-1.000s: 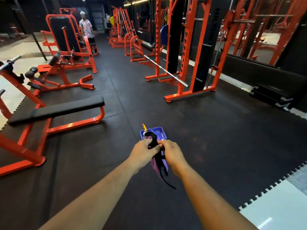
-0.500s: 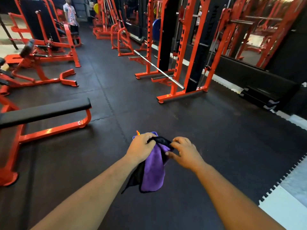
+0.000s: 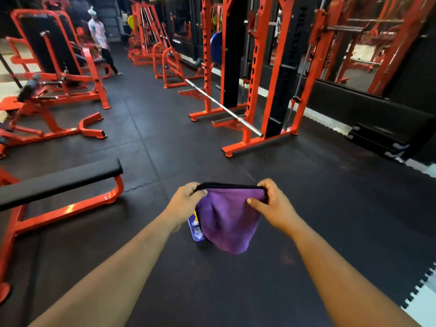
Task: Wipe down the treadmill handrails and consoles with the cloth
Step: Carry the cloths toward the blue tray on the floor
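A purple cloth (image 3: 226, 220) with a black hem hangs in front of me, stretched between both hands. My left hand (image 3: 186, 199) pinches its top left corner. My right hand (image 3: 271, 204) pinches the top right corner, thumb pressed on the purple face. The hem runs taut between the two hands and the rest droops down. Behind the cloth, on the floor, the edge of a blue tray (image 3: 194, 232) shows, with a bottle in it. No treadmill is in view.
Black rubber floor (image 3: 283, 185) spreads ahead. An orange flat bench (image 3: 61, 182) stands at left, orange machines behind it. An orange rack (image 3: 259, 90) with a barbell (image 3: 224, 107) is at right. A person (image 3: 101, 41) stands far back. White tile (image 3: 422, 305) begins at lower right.
The cloth was bunched in both hands over the tray. My hands have moved apart and spread it flat between them. The view has tilted up along the aisle.
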A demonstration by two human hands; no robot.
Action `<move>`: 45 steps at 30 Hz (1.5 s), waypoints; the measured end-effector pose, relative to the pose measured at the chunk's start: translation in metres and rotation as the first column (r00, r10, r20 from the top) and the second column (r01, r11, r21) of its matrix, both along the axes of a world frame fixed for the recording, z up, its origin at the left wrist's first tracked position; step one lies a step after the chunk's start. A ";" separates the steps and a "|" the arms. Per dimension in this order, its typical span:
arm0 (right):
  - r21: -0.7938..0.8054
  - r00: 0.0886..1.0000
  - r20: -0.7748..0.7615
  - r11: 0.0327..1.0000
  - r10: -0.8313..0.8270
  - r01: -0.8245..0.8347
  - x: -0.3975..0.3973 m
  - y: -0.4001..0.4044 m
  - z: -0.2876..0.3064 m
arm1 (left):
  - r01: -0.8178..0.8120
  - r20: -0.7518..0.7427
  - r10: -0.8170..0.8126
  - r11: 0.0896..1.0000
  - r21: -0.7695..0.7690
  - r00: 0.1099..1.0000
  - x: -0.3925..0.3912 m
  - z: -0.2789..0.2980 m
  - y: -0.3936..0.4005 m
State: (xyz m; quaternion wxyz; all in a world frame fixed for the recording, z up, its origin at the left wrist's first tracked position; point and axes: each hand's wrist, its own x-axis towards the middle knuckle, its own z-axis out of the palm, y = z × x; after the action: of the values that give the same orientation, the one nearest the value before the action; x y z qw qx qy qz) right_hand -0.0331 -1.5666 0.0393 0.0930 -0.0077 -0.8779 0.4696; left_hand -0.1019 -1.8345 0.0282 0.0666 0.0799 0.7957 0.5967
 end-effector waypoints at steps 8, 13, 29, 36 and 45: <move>-0.797 1.000 0.014 0.604 -0.019 0.022 -0.140 0.028 0.060 | 0.005 0.196 -0.085 0.926 0.379 0.977 -0.078 0.030 0.055; -0.525 0.794 0.544 0.848 0.271 0.070 -0.144 0.055 -0.037 | -0.122 0.333 0.053 0.974 0.190 0.941 -0.120 -0.047 0.068; 0.327 0.937 0.338 0.945 -0.085 -0.032 -0.336 0.053 -0.142 | 0.201 0.079 -0.199 0.728 -0.655 0.977 -0.327 -0.143 0.067; 0.520 0.905 0.423 0.831 -0.047 -0.200 -0.390 0.067 -0.168 | 0.258 0.102 -0.324 0.487 -0.834 0.941 -0.377 -0.173 0.064; 0.429 0.785 0.608 0.784 0.117 -0.449 -0.473 0.109 -0.257 | 0.468 0.409 -0.228 0.466 -0.751 0.884 -0.418 -0.248 0.098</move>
State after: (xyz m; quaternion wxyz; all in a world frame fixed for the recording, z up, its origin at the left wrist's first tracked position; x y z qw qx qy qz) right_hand -0.5065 -1.4573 -0.2176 -0.2405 0.0227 -0.9533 0.1816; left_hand -0.5195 -1.7360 -0.2194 0.3175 0.1241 0.9318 0.1247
